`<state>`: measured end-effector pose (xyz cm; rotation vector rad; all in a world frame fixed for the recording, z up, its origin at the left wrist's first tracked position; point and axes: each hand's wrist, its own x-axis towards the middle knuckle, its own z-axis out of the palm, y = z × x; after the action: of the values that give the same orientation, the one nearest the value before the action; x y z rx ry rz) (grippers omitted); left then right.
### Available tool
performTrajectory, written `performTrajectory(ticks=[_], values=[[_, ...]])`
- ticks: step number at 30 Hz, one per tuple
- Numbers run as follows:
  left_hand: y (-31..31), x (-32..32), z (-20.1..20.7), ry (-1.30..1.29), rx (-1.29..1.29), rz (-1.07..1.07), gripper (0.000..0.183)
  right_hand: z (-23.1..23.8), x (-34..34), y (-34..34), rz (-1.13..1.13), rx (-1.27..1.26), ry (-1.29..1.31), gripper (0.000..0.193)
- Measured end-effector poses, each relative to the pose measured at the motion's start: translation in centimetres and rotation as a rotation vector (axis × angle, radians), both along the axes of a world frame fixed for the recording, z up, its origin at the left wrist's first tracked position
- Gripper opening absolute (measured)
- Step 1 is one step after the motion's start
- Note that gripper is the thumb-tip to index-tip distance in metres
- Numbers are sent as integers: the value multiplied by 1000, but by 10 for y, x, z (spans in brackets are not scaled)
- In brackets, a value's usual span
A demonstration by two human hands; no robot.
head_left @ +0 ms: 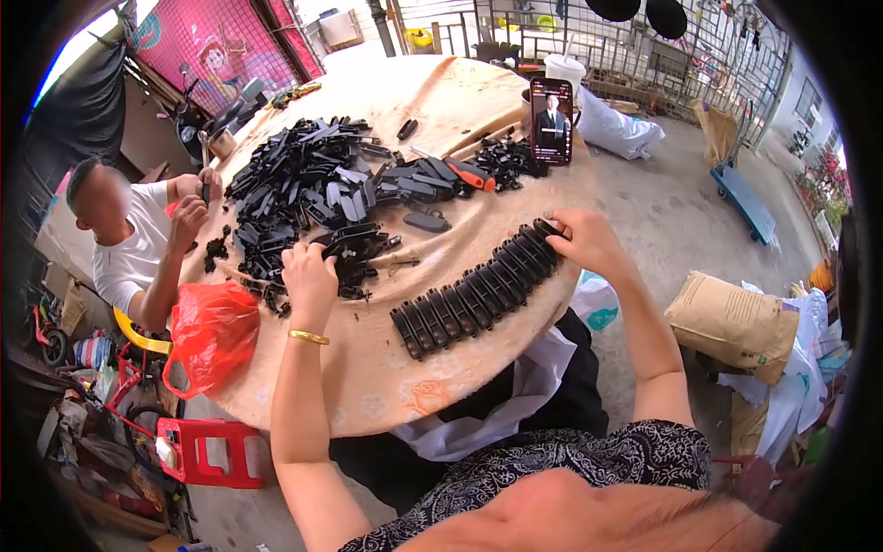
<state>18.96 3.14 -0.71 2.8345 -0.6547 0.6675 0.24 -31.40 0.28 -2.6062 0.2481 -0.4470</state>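
A curved row of black plastic parts (474,299), set side by side, lies across the near right of the cloth-covered table. At its far right end, my right hand (589,243) has its fingers closed on a black plastic part (544,227), touching the row. My left hand (311,278) is at the near edge of a large heap of loose black plastic parts (303,179). Its fingers are bent together among the pieces, and what they hold, if anything, is hidden. Past the row lies a screwdriver (469,173) with an orange and black handle.
A phone (551,121) stands upright at the table's far right, in front of a white lidded cup (564,69). Across the left edge, another person (138,225) works with a small dark piece. A red plastic bag (216,331) sits at the left edge, above a red stool (210,451).
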Motion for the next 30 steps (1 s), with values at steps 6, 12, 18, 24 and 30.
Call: performTrajectory(ticks=[6, 12, 18, 24, 30], values=[[-8, -8, 11, -9, -222, -7, 21, -15, 5, -7, 101, -48, -117, 19], [-15, -12, 14, -56, -410, -152, 21, -4, 30, -13, 76, 4, -64, 20], [-5, -1, 0, 670, -676, -147, 26, -26, 103, -40, -14, -171, -90, 21], [-8, -7, 19, 676, -1042, -246, 29, -24, 114, -42, -119, -182, 57, 16], [-15, -11, 8, 1391, -1549, -753, 30, -20, 115, -46, -41, 19, 50, 19]])
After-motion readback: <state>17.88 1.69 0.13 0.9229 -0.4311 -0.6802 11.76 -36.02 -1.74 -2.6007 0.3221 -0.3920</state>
